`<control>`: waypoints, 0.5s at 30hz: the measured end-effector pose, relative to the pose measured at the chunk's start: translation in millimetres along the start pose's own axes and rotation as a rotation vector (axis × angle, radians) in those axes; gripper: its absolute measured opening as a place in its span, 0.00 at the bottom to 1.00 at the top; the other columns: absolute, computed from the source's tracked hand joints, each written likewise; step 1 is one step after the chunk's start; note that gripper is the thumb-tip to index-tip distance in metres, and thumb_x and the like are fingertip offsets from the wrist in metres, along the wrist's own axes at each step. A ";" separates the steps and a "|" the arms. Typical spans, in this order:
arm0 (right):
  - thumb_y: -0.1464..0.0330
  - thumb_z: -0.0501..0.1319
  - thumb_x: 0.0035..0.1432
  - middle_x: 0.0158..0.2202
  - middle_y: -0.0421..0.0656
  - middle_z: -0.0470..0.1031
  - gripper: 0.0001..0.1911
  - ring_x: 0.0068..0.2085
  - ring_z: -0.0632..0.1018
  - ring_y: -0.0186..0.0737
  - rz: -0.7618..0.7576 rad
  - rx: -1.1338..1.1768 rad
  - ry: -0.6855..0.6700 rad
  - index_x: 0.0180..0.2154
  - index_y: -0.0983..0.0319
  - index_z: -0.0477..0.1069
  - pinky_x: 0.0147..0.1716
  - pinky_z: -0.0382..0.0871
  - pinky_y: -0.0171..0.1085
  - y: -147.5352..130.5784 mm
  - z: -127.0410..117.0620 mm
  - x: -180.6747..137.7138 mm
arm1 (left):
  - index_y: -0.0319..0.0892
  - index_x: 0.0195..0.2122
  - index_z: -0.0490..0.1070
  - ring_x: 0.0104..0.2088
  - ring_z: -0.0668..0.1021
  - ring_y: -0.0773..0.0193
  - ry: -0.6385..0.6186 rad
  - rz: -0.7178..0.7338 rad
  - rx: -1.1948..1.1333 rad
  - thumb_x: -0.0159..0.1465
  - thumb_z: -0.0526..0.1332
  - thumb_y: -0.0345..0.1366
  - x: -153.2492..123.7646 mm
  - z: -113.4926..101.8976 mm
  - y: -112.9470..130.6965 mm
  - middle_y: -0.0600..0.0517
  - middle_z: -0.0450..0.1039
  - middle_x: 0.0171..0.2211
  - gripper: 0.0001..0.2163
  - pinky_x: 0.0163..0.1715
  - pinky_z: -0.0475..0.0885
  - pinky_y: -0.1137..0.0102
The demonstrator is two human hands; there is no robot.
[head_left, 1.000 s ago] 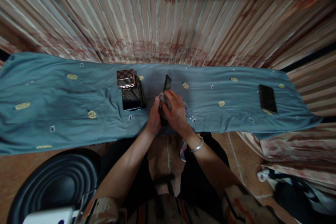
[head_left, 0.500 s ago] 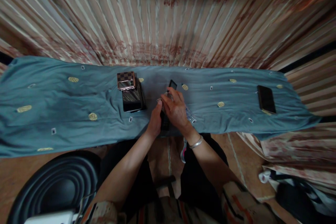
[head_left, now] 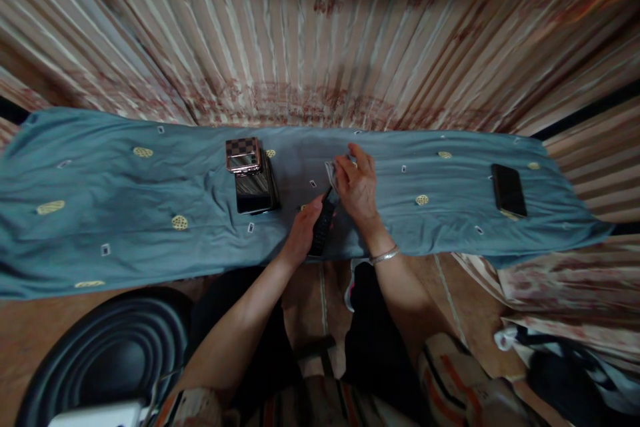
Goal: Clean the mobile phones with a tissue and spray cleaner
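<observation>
- Phone (head_left: 321,232): black, with a keypad, in the left hand above the near edge of the table, roughly midway along it; tilted, its keypad face up.
- Left hand (head_left: 303,230): grasping the phone along its side, thumb toward the upper end. The grip seems chosen to steady it while leaving most of the keys uncovered.
- Right hand (head_left: 356,187): pinching a pale cloth (head_left: 330,173) at its fingertips, just beyond the phone's upper end; whether cloth and phone touch cannot be told. The pinch presumably keeps the cloth bunched and the palm off the phone.
- Checkered phone (head_left: 243,155): folded, resting on the far end of a glossy dark stack (head_left: 254,195) left of the hands. Piling probably saves room and leaves the middle free for handling.
- Dark slab (head_left: 509,189): lying flat and alone toward the right end, well apart from both hands, perhaps to keep it separate from the stack.
- Sheet (head_left: 115,193): patterned, blue-green, spread beneath everything, likely as a soft surface against scratches.
</observation>
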State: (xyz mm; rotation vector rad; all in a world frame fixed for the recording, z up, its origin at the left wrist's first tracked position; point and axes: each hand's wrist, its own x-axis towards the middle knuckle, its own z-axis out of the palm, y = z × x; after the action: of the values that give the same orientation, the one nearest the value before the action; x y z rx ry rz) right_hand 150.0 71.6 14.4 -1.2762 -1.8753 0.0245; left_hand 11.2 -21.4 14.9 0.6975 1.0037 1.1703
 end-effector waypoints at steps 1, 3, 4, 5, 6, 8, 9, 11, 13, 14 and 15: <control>0.64 0.52 0.72 0.59 0.54 0.73 0.18 0.58 0.74 0.50 0.017 0.020 0.009 0.49 0.62 0.79 0.61 0.68 0.53 2.2 -0.6 1.3 | 0.40 0.53 0.79 0.38 0.82 0.57 -0.012 -0.016 -0.016 0.63 0.66 0.50 -0.3 -0.4 0.3 0.46 0.83 0.39 0.23 0.36 0.77 0.68; 0.62 0.52 0.72 0.55 0.53 0.78 0.19 0.56 0.76 0.49 0.060 0.090 0.003 0.49 0.61 0.79 0.60 0.68 0.52 5.6 -2.1 3.1 | 0.39 0.54 0.78 0.40 0.83 0.55 -0.046 -0.060 -0.053 0.61 0.67 0.52 -0.9 -1.2 0.7 0.45 0.83 0.40 0.26 0.37 0.78 0.67; 0.60 0.52 0.71 0.52 0.52 0.80 0.19 0.55 0.77 0.49 0.084 0.134 -0.006 0.49 0.60 0.80 0.59 0.69 0.51 6.9 -2.9 3.8 | 0.38 0.54 0.77 0.41 0.83 0.55 -0.063 -0.083 -0.073 0.61 0.67 0.53 -1.2 -1.6 0.9 0.44 0.83 0.40 0.27 0.37 0.78 0.66; 0.59 0.53 0.71 0.50 0.51 0.81 0.19 0.53 0.78 0.49 0.112 0.178 -0.017 0.49 0.60 0.80 0.58 0.70 0.50 7.9 -3.6 4.4 | 0.38 0.55 0.77 0.41 0.84 0.54 -0.078 -0.103 -0.092 0.60 0.67 0.53 -1.4 -2.1 0.9 0.44 0.83 0.41 0.28 0.37 0.79 0.66; 0.58 0.54 0.71 0.49 0.50 0.83 0.20 0.51 0.80 0.48 0.141 0.218 -0.029 0.48 0.59 0.80 0.56 0.71 0.49 8.7 -4.3 4.9 | 0.38 0.55 0.76 0.41 0.84 0.54 -0.090 -0.118 -0.112 0.60 0.68 0.54 -1.7 -2.6 0.9 0.44 0.83 0.42 0.29 0.38 0.79 0.65; 0.56 0.55 0.69 0.46 0.48 0.84 0.20 0.48 0.82 0.48 0.200 0.279 -0.049 0.47 0.59 0.81 0.52 0.73 0.46 9.9 -5.5 5.7 | 0.38 0.55 0.76 0.41 0.84 0.54 -0.102 -0.131 -0.149 0.59 0.68 0.54 -2.3 -3.7 0.6 0.44 0.83 0.43 0.29 0.38 0.80 0.65; 0.55 0.56 0.68 0.44 0.47 0.85 0.20 0.46 0.82 0.48 0.226 0.301 -0.056 0.46 0.59 0.82 0.49 0.74 0.45 10.2 -6.0 6.1 | 0.38 0.54 0.76 0.41 0.84 0.54 -0.110 -0.137 -0.163 0.59 0.68 0.54 -2.6 -4.1 0.4 0.43 0.83 0.43 0.28 0.38 0.81 0.65; 0.55 0.57 0.67 0.43 0.46 0.85 0.20 0.44 0.83 0.47 0.263 0.333 -0.060 0.45 0.59 0.83 0.46 0.75 0.44 10.5 -6.9 6.8 | 0.38 0.53 0.76 0.41 0.85 0.54 -0.125 -0.154 -0.183 0.60 0.68 0.53 -3.2 -4.8 0.4 0.43 0.83 0.42 0.27 0.38 0.81 0.65; 0.54 0.58 0.66 0.43 0.46 0.85 0.20 0.43 0.83 0.48 0.282 0.356 -0.056 0.44 0.59 0.83 0.46 0.75 0.43 10.1 -8.0 7.3 | 0.38 0.52 0.77 0.41 0.85 0.54 -0.128 -0.173 -0.207 0.62 0.66 0.51 -3.5 -5.1 1.0 0.43 0.83 0.42 0.24 0.38 0.82 0.65; 0.54 0.59 0.65 0.43 0.46 0.85 0.20 0.44 0.83 0.48 0.288 0.364 -0.052 0.44 0.59 0.84 0.46 0.75 0.43 9.8 -8.7 7.4 | 0.38 0.51 0.77 0.40 0.85 0.54 -0.126 -0.184 -0.223 0.63 0.66 0.50 -3.5 -5.0 1.5 0.43 0.83 0.42 0.23 0.38 0.82 0.65; 0.54 0.59 0.65 0.43 0.46 0.85 0.20 0.44 0.83 0.48 0.294 0.370 -0.049 0.44 0.59 0.84 0.46 0.75 0.43 9.4 -9.3 7.5 | 0.37 0.51 0.77 0.41 0.85 0.54 -0.124 -0.194 -0.241 0.64 0.65 0.49 -3.5 -5.0 2.1 0.43 0.83 0.42 0.21 0.39 0.82 0.64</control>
State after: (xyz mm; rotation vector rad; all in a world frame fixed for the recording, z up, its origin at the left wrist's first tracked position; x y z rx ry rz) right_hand 162.1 78.0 20.8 -1.2826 -1.6128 0.5369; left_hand 5.6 -24.4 15.6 0.4639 0.7919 1.0439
